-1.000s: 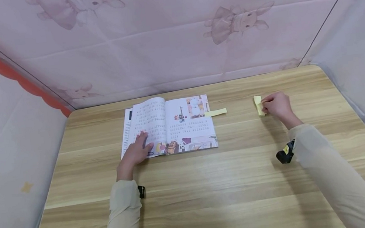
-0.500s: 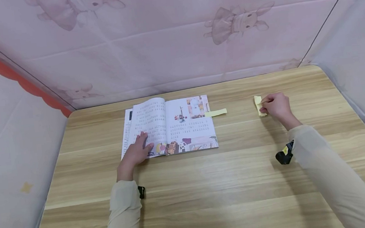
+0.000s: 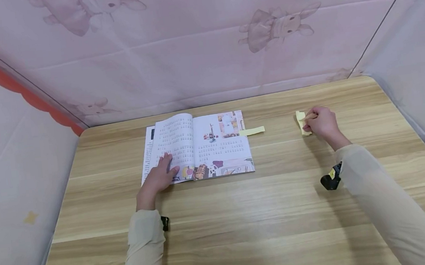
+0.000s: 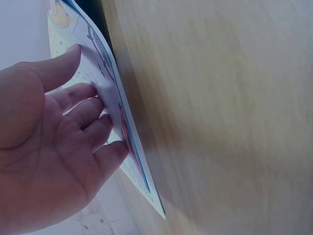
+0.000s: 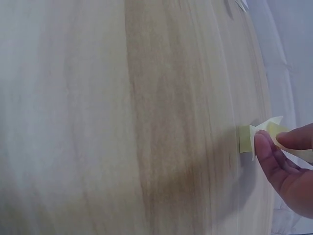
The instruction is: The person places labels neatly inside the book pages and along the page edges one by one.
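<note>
Left hand [image 3: 158, 177] rests, fingers loose, on the left page of the open book [image 3: 220, 151]; yellow tab [image 3: 254, 131] sticks out past the book's right edge. Right hand [image 3: 322, 122], well right of the book, pinches a slip off the yellow note pad [image 3: 300, 117]. Looks like a peel: I'd pull slow and low for one sheet, left hand light to avoid creasing.

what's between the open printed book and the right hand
In the head view, a yellow paper strip juts from the open book, then bare wood-grain table, then yellow paper slips at the right hand.
</note>
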A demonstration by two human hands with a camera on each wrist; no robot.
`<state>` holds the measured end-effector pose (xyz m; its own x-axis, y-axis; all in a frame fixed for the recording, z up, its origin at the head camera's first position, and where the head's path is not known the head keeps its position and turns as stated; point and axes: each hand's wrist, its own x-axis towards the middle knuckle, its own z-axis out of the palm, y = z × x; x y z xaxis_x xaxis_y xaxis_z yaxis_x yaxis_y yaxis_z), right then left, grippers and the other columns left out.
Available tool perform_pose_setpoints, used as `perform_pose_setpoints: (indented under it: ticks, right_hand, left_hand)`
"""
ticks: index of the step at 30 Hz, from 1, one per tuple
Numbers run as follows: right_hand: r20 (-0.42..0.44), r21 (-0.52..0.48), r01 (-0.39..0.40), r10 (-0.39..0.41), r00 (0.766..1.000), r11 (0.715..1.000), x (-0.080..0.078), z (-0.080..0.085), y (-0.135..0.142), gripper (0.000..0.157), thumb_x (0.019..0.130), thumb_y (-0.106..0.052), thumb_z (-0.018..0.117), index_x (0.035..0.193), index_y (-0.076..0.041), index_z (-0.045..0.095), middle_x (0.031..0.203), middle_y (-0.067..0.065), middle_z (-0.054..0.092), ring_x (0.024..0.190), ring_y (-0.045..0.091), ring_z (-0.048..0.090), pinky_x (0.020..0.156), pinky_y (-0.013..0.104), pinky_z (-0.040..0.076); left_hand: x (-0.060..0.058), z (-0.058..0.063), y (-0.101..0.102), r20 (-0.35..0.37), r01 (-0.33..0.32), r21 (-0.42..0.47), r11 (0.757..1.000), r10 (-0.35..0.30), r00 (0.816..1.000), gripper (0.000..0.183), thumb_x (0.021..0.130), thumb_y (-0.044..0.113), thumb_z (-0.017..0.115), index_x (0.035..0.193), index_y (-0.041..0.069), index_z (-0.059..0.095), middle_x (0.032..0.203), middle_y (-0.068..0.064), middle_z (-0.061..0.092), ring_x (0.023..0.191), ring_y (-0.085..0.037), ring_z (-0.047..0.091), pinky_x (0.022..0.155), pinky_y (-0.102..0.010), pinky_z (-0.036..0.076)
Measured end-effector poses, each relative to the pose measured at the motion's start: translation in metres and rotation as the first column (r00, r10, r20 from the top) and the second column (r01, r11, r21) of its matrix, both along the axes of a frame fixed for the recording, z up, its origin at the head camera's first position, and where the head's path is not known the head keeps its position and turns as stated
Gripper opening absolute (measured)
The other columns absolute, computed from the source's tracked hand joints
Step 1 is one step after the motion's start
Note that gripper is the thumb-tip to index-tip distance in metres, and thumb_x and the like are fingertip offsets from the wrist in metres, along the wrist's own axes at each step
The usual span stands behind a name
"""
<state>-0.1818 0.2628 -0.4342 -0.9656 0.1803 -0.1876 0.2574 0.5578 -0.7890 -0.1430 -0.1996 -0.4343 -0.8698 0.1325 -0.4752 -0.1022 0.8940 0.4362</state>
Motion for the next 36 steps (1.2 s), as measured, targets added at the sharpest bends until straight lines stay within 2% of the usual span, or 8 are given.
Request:
perform_pose_setpoints:
  ticks: [9,15,19,28,36]
  right_hand:
    - [0.018,-0.041,-0.012,0.012,1.000,0.999,-0.0014,0.0010,0.0005,0.012,0.086,0.005,0.048,0.097,0.011,0.047,0.077,0.019,0.063,0.055,0.004,0.060,0.060,0.024,0.055]
    - [0.020,-0.095,-0.024,0.026,0.999,0.995,0.0002,0.0007,0.0013,0.009,0.089,0.005,0.044,0.096,0.009,0.040,0.089,0.030,0.060,0.058,0.007,0.062,0.063,0.027,0.055]
    - [0.024,-0.141,-0.022,0.026,0.999,0.990,0.0010,0.0001,0.0018,0.005,0.091,0.004,0.042,0.094,0.005,0.038,0.094,0.032,0.058,0.061,0.007,0.062,0.065,0.027,0.055]
    - [0.034,-0.196,-0.021,0.028,0.999,0.980,0.0010,-0.0001,0.0030,0.009,0.094,0.000,0.037,0.101,0.005,0.035,0.095,0.025,0.061,0.064,0.006,0.062,0.065,0.025,0.055]
    - [0.031,-0.226,0.003,0.004,1.000,0.974,0.0012,0.0026,0.0043,0.010,0.094,0.001,0.040,0.103,0.004,0.036,0.090,0.020,0.062,0.064,0.008,0.063,0.063,0.025,0.055]
  left_hand:
    - [-0.0002,-0.0026,-0.0011,-0.008,-0.001,-0.001,1.000,0.001,1.000,0.060,0.098,0.033,0.037,0.147,0.006,0.012,0.152,-0.010,0.000,0.137,-0.031,0.000,0.109,-0.049,0.009]
    - [-0.0004,-0.0046,-0.0018,-0.010,0.002,-0.008,1.000,-0.002,1.000,0.060,0.098,0.033,0.036,0.147,0.007,0.011,0.152,-0.010,0.000,0.137,-0.031,0.000,0.109,-0.049,0.009]
    - [-0.0007,-0.0043,-0.0010,-0.007,0.002,-0.007,1.000,-0.002,1.000,0.061,0.098,0.033,0.036,0.147,0.007,0.011,0.152,-0.010,0.000,0.137,-0.032,0.000,0.109,-0.049,0.009]
    - [-0.0006,-0.0029,-0.0007,-0.004,0.006,-0.009,1.000,-0.006,1.000,0.061,0.098,0.033,0.036,0.147,0.007,0.011,0.152,-0.011,0.000,0.137,-0.032,0.000,0.109,-0.049,0.009]
    - [-0.0019,-0.0034,-0.0013,-0.004,0.011,-0.010,1.000,-0.011,1.000,0.060,0.098,0.033,0.036,0.147,0.006,0.012,0.152,-0.012,0.000,0.137,-0.032,0.000,0.109,-0.050,0.009]
